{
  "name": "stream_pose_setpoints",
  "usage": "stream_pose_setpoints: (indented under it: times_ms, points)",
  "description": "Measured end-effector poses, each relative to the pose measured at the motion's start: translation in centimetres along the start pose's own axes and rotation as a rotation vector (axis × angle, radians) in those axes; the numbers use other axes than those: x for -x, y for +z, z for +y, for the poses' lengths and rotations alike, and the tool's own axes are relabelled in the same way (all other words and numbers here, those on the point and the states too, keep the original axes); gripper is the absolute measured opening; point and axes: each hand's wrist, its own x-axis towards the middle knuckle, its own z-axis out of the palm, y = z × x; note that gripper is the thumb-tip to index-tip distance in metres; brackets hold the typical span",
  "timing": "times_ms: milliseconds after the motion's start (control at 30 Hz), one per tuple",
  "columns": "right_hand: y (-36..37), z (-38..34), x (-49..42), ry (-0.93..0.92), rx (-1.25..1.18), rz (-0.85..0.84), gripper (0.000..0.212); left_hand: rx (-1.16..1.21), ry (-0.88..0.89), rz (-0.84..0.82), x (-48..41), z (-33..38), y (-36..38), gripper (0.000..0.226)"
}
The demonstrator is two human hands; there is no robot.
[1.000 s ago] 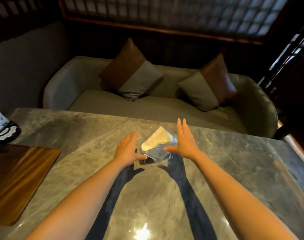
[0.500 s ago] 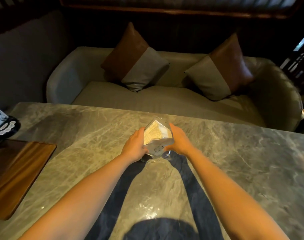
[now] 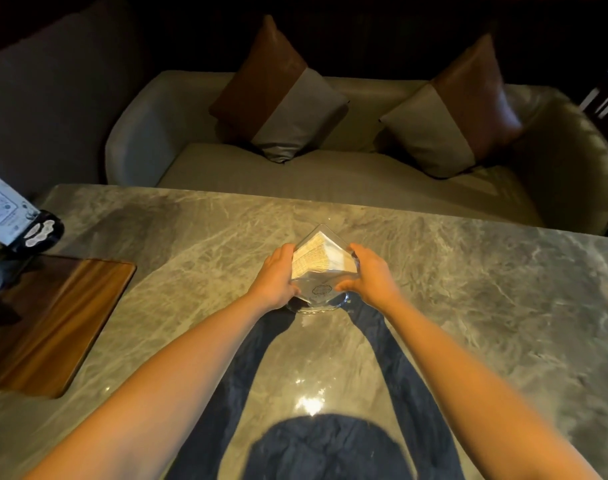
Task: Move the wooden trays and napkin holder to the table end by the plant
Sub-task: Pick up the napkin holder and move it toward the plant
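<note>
A clear napkin holder [image 3: 321, 268] with a stack of pale napkins stands on its round base in the middle of the grey marble table [image 3: 468, 289]. My left hand [image 3: 276, 277] grips its left side and my right hand [image 3: 370, 275] grips its right side. A wooden tray [image 3: 53, 320] lies flat at the table's left edge, well apart from both hands. No plant is in view.
A dark stand with a white card [image 3: 15, 220] sits at the far left, behind the tray. Beyond the table's far edge is a beige sofa [image 3: 330, 174] with two brown-and-grey cushions [image 3: 278, 95].
Both hands were open beside the napkin holder a second ago; they have closed onto its two sides. The view has tilted downward.
</note>
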Motion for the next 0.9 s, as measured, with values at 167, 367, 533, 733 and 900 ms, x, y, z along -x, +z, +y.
stream_pose_setpoints:
  times_ms: [167,367,533,733,900]
  points:
    - [2.0,-1.8,3.1,0.016,-0.005,0.003,0.067,-0.003,-0.002,-0.016,3.5,-1.8,-0.7,0.074]
    - [5.3,-5.1,6.6,0.012,0.049,-0.057,0.073,0.005,-0.014,-0.006,9.0,-5.0,-2.1,0.073]
    - [8.5,-9.2,8.7,-0.024,0.098,-0.127,0.084,0.037,-0.080,0.028,13.8,-8.9,-4.2,0.069]
    - [12.6,-16.3,9.7,-0.164,0.109,-0.217,0.087,0.128,-0.171,0.119,19.0,-14.6,-8.8,0.069]
    - [17.0,-23.5,9.7,-0.289,0.110,-0.260,0.082,0.196,-0.222,0.223,23.2,-19.9,-13.9,0.067]
